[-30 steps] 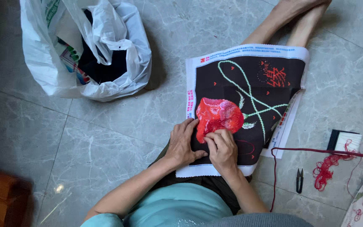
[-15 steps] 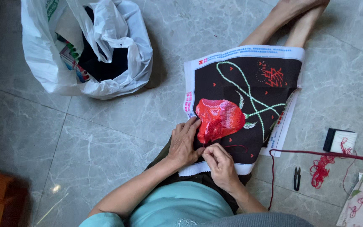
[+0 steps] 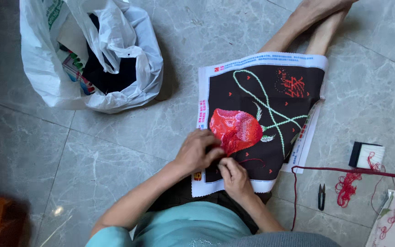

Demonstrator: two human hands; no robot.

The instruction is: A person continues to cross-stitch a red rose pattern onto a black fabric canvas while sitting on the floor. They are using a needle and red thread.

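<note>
Head view: two hands are working one canvas (image 3: 270, 110); left hand (image 3: 197, 153) pressing it flat, right hand (image 3: 235, 176) pinching red thread (image 3: 252, 160).

Home floor, grey marble tiles (image 3: 115, 183), plastic bag (image 3: 92, 55)

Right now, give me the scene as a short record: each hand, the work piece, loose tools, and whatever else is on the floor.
left hand: resting on the cloth at the flower's lower edge
right hand: pinching at the cloth just below the flower; needle too small to see
cloth: black cross-stitch canvas with a white border, spread over the lap
red flower: stitched, left of centre
red thread: trails right across the tiles
snips: on the floor, right
plastic bag: white, open, upper left
</note>
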